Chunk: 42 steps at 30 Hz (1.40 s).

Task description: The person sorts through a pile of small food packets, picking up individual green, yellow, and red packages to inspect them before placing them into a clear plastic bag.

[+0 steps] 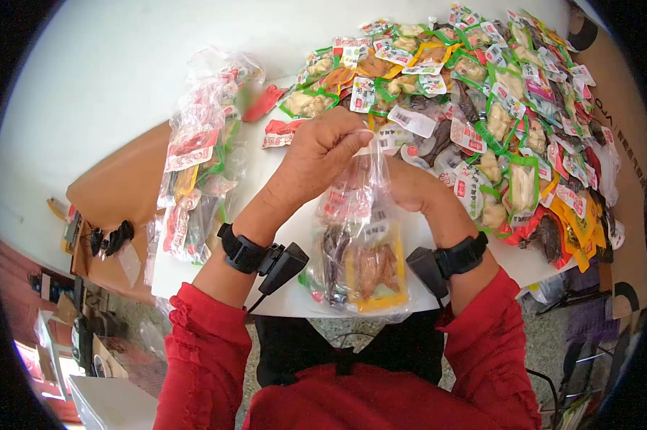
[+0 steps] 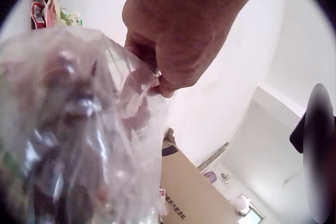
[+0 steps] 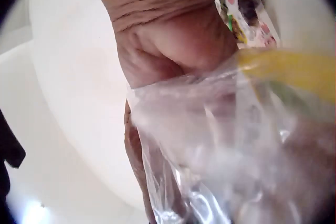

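A clear plastic bag (image 1: 370,222) hangs upright over the near part of the white table, with a yellow-edged pack (image 1: 375,269) and dark packs inside. My left hand (image 1: 320,154) pinches the bag's top edge between thumb and fingers; the left wrist view shows this hand (image 2: 181,35) at the rim of the bag (image 2: 100,129). My right hand (image 1: 407,186) is at the bag's upper right side, its fingers hidden by plastic. In the right wrist view, the palm side of this hand (image 3: 173,50) meets the bag (image 3: 210,134), and the finger pose is unclear.
A large heap of small food packs (image 1: 474,122) covers the table's right side. Another filled clear bag (image 1: 194,165) lies at the left. Red packs (image 1: 265,102) lie between them. Brown cardboard (image 1: 119,208) stands beyond the table's left edge.
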Each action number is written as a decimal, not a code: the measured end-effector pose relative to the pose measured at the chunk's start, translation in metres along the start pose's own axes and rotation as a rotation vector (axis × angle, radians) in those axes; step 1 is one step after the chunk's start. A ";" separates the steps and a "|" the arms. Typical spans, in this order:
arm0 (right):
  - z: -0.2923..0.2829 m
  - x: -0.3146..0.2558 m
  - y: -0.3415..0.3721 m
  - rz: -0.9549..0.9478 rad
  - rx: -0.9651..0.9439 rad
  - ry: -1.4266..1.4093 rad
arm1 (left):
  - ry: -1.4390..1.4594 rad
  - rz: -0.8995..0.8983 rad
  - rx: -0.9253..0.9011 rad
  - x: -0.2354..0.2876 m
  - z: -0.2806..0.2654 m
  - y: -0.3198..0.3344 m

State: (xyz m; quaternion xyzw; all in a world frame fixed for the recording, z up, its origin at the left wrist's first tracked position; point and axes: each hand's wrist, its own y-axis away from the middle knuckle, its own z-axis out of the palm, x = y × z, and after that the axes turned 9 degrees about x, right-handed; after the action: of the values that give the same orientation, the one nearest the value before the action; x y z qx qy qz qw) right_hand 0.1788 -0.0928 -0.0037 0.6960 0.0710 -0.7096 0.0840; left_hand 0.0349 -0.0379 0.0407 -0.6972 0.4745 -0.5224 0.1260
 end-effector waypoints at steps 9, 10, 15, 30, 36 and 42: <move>-0.016 -0.012 0.007 0.027 -0.115 0.252 | 0.418 -0.330 0.045 -0.038 0.013 0.032; -0.015 -0.015 0.007 0.067 -0.052 0.240 | 0.481 -0.357 0.072 -0.039 0.017 0.035; -0.020 -0.005 -0.003 0.069 0.318 0.123 | 0.551 -0.533 0.145 -0.047 0.021 0.046; 0.063 -0.084 -0.135 -0.202 0.024 1.580 | 0.277 -0.370 0.136 -0.058 0.028 0.059; 0.054 -0.051 -0.244 -0.565 -0.023 1.844 | 0.188 -0.355 0.095 -0.061 0.034 0.066; 0.084 -0.033 -0.277 -0.663 -0.250 2.000 | 0.174 -0.184 0.161 -0.071 0.042 0.074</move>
State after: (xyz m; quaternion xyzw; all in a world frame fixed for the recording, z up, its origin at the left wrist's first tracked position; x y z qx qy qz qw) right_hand 0.0372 0.1599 0.0269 0.8955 0.3665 0.2108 -0.1392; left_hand 0.0305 -0.0334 -0.0701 -0.6773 0.3742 -0.6268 0.0916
